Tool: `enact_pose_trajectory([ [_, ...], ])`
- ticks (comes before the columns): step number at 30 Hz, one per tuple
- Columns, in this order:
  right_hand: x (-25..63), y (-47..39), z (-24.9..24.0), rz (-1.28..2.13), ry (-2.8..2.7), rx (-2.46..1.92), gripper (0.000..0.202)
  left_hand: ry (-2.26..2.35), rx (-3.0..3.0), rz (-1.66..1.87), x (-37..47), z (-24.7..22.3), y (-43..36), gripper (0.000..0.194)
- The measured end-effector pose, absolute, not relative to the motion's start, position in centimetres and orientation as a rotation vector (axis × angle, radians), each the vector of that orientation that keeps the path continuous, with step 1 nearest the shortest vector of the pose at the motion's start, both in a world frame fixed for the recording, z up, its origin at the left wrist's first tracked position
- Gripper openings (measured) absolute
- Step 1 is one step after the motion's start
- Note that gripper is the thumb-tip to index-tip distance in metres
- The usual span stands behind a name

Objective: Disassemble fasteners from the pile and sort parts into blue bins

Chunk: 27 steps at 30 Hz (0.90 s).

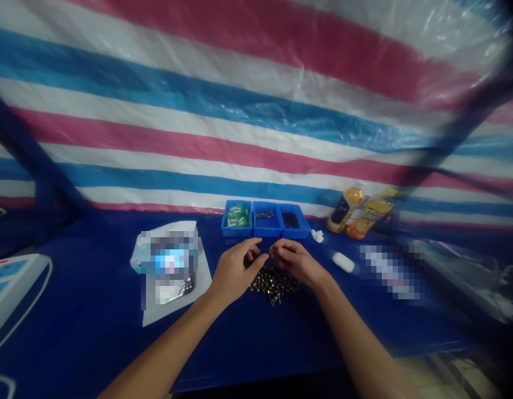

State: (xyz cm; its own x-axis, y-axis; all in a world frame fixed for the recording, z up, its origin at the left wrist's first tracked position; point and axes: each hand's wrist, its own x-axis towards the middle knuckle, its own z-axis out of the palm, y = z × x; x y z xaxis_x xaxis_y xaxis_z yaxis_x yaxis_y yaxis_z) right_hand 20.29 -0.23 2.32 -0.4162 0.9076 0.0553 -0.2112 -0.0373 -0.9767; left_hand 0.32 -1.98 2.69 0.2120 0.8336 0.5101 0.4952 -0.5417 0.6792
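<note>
A pile of small shiny metal parts (274,286) lies on the blue table (256,343), just below my two hands. My left hand (238,268) is over the pile's left side, its thumb and fingers curved and apart, with nothing visible between them. My right hand (298,260) is at the pile's upper right, thumb and forefinger pinched together; whatever they hold is too small to make out. The fingertips of both hands face each other with a narrow gap. Behind them stand three blue bins: one with green-and-white packets (238,216), one with small metal pieces (264,214), one with dark pieces (290,220).
Two orange-labelled bottles (341,210) (370,217), crumpled tissue (318,236) and a white oval object (343,262) are at the right. At left are a box on white paper (203,271) and a white power strip (15,282) with a cable. A striped sheet (198,144) hangs behind.
</note>
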Motion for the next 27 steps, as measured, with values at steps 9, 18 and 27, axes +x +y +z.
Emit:
enact_pose_trajectory([
  [9, 21.3, -0.3, 2.8, 1.717, -1.028, -0.601, 0.024, 1.257, 2.097, 1.211, 0.3, 3.3, -2.1, 0.024],
  [18, 22.7, 2.4, 1.3, 1.361, -0.934, -1.165, 0.032, 1.236, 2.122, 1.149, 0.3, 3.3, -2.2, 0.022],
  [27, 23.2, 2.8, 0.2, 1.168, -1.164, -1.297, 0.034, 1.248, 2.159, 1.107, 0.4, 3.1, -2.1, 0.021],
])
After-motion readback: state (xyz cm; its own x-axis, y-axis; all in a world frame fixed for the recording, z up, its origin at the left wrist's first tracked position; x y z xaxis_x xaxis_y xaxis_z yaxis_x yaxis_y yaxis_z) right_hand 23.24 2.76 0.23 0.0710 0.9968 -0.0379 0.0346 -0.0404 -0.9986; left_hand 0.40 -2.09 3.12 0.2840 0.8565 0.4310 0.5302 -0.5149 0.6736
